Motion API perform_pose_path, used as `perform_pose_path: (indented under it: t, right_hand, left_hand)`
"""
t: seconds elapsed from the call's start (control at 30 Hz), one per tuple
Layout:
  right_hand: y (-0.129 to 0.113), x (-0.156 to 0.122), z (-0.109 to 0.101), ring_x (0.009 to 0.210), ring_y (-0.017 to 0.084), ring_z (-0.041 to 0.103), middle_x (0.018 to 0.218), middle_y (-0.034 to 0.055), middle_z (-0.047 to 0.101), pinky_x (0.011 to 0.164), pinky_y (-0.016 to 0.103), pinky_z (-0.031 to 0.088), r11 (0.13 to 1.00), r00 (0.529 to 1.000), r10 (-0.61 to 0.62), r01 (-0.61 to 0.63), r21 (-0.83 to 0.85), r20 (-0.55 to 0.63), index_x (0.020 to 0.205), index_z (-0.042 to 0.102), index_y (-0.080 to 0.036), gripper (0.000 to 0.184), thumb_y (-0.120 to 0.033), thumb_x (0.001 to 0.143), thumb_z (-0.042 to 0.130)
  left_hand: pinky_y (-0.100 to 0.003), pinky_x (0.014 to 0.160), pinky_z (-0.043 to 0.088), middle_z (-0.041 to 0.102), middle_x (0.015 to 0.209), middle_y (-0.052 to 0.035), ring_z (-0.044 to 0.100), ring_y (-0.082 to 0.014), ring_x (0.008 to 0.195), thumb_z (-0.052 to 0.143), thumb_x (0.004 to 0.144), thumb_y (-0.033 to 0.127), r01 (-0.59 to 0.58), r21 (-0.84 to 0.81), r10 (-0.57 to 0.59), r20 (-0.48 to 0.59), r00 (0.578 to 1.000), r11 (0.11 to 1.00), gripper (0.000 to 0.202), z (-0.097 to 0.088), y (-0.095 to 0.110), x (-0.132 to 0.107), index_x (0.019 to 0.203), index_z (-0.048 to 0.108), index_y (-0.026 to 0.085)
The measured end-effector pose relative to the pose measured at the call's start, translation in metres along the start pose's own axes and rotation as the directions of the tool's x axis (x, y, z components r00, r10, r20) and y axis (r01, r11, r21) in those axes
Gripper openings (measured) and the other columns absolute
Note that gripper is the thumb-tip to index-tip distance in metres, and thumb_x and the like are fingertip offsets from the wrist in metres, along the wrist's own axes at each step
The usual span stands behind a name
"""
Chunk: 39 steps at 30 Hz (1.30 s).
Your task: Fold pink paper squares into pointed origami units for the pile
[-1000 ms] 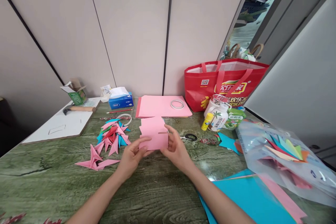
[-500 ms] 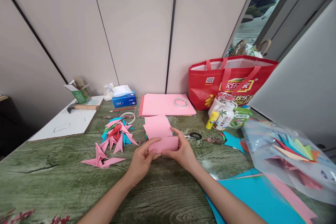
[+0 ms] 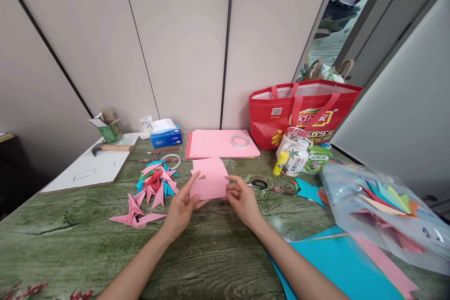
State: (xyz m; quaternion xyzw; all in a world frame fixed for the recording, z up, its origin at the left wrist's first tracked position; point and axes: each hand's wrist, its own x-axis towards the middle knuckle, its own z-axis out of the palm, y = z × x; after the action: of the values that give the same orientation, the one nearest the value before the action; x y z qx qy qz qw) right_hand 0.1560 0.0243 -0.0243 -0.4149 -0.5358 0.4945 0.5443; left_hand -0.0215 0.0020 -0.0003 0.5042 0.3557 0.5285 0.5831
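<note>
On my feed, the pink sheet (image 3: 213, 187) now shows a taller, squarer face than half a second ago: opened out or tipped up, I can't tell which. I judge the folding is between creases. My left hand (image 3: 179, 211) pinches its nine-o'clock edge; my right hand (image 3: 245, 202), fingers curled narrow, meets three o'clock, grip unclear. Folded pieces (image 3: 159, 195) lie towards nine.
</note>
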Motion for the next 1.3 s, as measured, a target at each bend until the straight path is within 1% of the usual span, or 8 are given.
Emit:
perform_pose_path:
  t: [0.13,0.23,0.4,0.6,0.73,0.87,1.0,1.3]
  right_hand:
    - [0.0,0.001,0.002,0.064,0.013,0.057,0.074,0.001,0.055,0.061,0.029,0.051,0.997,0.999,0.015,-0.011,0.077,-0.046,0.095,0.046,-0.019,0.026,-0.023,0.069,0.051]
    - [0.001,0.0,0.007,0.06,0.013,0.054,0.071,0.0002,0.054,0.051,0.027,0.051,0.993,0.996,0.072,-0.067,0.099,-0.055,0.098,0.046,-0.02,0.03,-0.034,0.072,0.052]
    - [0.002,-0.005,0.015,0.062,0.014,0.052,0.07,-0.0015,0.054,0.044,0.024,0.05,0.995,0.998,0.062,-0.063,0.08,0.015,0.094,0.046,-0.02,0.038,-0.035,0.064,0.064]
    - [-0.002,-0.01,0.014,0.068,0.014,0.054,0.076,0.0021,0.056,0.06,0.028,0.05,0.992,0.986,-0.126,0.123,-0.036,-0.105,0.07,0.046,-0.019,0.014,-0.027,0.071,0.057]
    - [-0.002,-0.015,0.015,0.078,0.017,0.056,0.084,0.0051,0.059,0.066,0.03,0.048,0.944,0.97,-0.237,0.242,-0.224,0.052,0.072,0.051,-0.019,0.004,-0.017,0.071,0.054]
    - [-0.007,-0.02,0.018,0.092,0.02,0.053,0.098,0.0064,0.057,0.075,0.032,0.046,0.902,0.944,-0.262,0.313,-0.297,0.2,0.088,0.056,-0.021,0.025,-0.018,0.064,0.063]
    - [-0.01,-0.021,0.021,0.098,0.022,0.052,0.109,0.0078,0.053,0.083,0.035,0.043,0.944,0.953,-0.189,0.242,-0.225,0.235,0.105,0.051,-0.022,0.055,-0.027,0.055,0.074]
    - [-0.005,-0.019,0.024,0.091,0.018,0.057,0.103,0.0058,0.058,0.081,0.034,0.047,0.999,0.984,-0.039,0.042,-0.011,0.174,0.104,0.05,-0.021,0.035,-0.029,0.071,0.06]
  left_hand:
    - [-0.038,0.087,0.042,0.031,0.137,-0.01,0.044,-0.0241,0.114,0.055,0.076,0.026,0.011,-0.011,-0.011,0.014,1.0,1.0,0.086,-0.002,0.005,0.002,0.134,-0.007,0.034]
    - [-0.034,0.084,0.044,0.041,0.131,-0.0118,0.051,-0.021,0.105,0.056,0.075,0.026,0.036,0.073,-0.037,0.024,0.999,0.997,0.09,0.0,0.01,0.002,0.134,-0.012,0.029]
    - [-0.032,0.077,0.047,0.063,0.1,-0.0095,0.062,-0.0162,0.077,0.06,0.072,0.027,0.06,0.115,-0.063,0.027,0.998,0.992,0.095,0.002,0.014,0.002,0.135,-0.01,0.022]
    - [-0.042,0.088,0.041,0.062,0.103,-0.0139,0.059,-0.0232,0.096,0.064,0.068,0.03,0.113,-0.075,-0.118,-0.073,0.99,0.991,0.094,-0.001,0.002,0.004,0.136,-0.001,0.021]
    - [-0.043,0.087,0.042,0.062,0.103,-0.0121,0.058,-0.0242,0.097,0.065,0.067,0.033,0.12,-0.121,-0.125,-0.032,0.992,0.985,0.092,0.003,-0.001,0.002,0.136,0.005,0.023]
    - [-0.041,0.083,0.046,0.062,0.097,-0.0068,0.058,-0.0224,0.093,0.065,0.067,0.028,0.105,-0.003,-0.105,-0.118,0.988,0.994,0.081,0.004,0.003,0.001,0.133,0.019,0.023]
    - [-0.038,0.082,0.046,0.057,0.109,-0.0083,0.055,-0.023,0.098,0.064,0.068,0.027,0.069,0.092,-0.059,-0.112,0.992,0.993,0.076,0.001,0.005,0.003,0.132,0.024,0.023]
    - [-0.035,0.087,0.042,0.056,0.114,-0.0082,0.054,-0.0218,0.1,0.06,0.069,0.026,0.027,0.286,0.0,-0.095,0.995,0.958,0.059,0.001,0.004,0.003,0.124,0.04,0.018]
